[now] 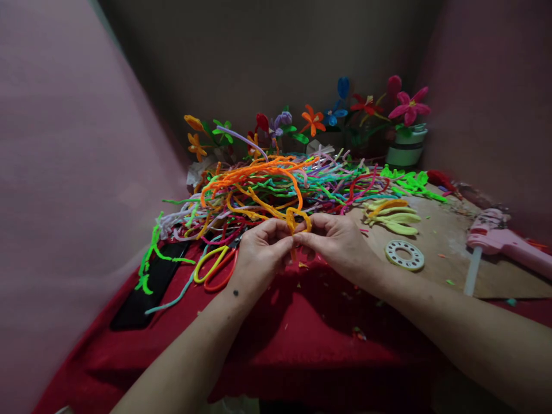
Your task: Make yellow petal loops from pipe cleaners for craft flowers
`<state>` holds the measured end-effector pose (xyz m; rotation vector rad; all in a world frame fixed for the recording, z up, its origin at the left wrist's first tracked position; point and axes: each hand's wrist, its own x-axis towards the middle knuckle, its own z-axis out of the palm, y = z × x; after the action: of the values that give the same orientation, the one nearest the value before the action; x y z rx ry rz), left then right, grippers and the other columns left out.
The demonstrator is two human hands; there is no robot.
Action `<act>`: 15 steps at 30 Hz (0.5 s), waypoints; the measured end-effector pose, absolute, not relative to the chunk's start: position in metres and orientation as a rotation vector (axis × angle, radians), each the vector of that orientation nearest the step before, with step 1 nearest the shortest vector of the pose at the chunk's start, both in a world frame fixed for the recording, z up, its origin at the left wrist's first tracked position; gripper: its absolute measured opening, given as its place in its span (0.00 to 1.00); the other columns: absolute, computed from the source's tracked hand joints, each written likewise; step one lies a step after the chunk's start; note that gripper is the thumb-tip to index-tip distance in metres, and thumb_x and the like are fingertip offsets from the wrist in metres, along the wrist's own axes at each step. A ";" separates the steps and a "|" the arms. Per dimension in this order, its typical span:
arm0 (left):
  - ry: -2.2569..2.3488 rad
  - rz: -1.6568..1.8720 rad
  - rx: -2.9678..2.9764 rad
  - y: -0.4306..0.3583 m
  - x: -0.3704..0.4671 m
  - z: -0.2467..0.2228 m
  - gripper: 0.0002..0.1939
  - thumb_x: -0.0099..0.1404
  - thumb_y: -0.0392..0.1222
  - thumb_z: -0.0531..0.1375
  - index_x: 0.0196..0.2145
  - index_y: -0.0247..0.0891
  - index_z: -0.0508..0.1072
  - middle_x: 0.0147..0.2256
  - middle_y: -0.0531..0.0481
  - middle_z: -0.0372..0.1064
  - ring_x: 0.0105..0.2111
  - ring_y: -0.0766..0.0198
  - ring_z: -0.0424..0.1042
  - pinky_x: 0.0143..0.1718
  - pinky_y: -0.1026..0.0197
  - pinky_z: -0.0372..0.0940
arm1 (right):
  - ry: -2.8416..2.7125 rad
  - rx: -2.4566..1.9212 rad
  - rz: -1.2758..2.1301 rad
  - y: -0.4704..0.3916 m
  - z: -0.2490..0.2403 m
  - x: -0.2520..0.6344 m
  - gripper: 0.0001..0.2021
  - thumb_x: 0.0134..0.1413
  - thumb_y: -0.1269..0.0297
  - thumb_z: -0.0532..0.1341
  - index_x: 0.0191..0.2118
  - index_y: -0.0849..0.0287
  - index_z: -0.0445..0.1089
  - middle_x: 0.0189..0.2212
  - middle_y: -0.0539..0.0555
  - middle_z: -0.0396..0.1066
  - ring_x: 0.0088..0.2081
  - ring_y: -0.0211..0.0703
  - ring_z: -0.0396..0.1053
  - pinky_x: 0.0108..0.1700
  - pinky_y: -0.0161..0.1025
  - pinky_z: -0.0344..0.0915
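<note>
A yellow-orange pipe cleaner (pixel 306 220), bent into small loops, is held in the middle of the view above the red cloth. My left hand (pixel 266 248) pinches it from the left, thumb against fingers. From the right, my right hand (pixel 334 238) pinches the same piece, its fingertips nearly touching the left ones. Behind both hands lies a big tangled heap of coloured pipe cleaners (pixel 259 172), with orange ones on top. Scissors (pixel 221 275) with yellow and red handles lie just left of my left hand.
A black flat object (pixel 142 305) with green pieces (pixel 149 261) lies left. On a board (pixel 440 230) at right are yellow petals (pixel 397 219), a round disc with holes (pixel 404 255) and a pink glue gun (pixel 504 241). Fuzzy flowers (pixel 314 120) and a green-white pot (pixel 405 148) stand behind.
</note>
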<state>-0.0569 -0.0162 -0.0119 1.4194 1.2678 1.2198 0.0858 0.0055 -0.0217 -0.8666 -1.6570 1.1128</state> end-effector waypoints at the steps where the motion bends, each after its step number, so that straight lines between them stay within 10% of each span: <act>1: 1.273 1.223 1.414 -0.016 -0.058 -0.012 0.05 0.52 0.37 0.61 0.28 0.35 0.69 0.16 0.57 0.63 0.14 0.72 0.61 0.14 0.69 0.56 | -1.629 -0.831 1.185 0.005 -0.021 0.086 0.05 0.48 0.64 0.61 0.28 0.60 0.68 0.21 0.48 0.66 0.23 0.35 0.62 0.26 0.34 0.58; 15: 1.300 1.247 1.306 -0.016 -0.057 -0.010 0.07 0.52 0.37 0.62 0.31 0.34 0.73 0.19 0.54 0.68 0.14 0.70 0.63 0.11 0.70 0.56 | -1.669 -0.998 1.096 0.008 -0.024 0.087 0.11 0.49 0.65 0.59 0.20 0.62 0.68 0.15 0.47 0.60 0.20 0.32 0.55 0.23 0.33 0.51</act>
<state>-0.0566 -0.0164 -0.0103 1.3058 1.2999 1.2473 0.0869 0.0079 -0.0235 -0.9981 -1.6693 1.0964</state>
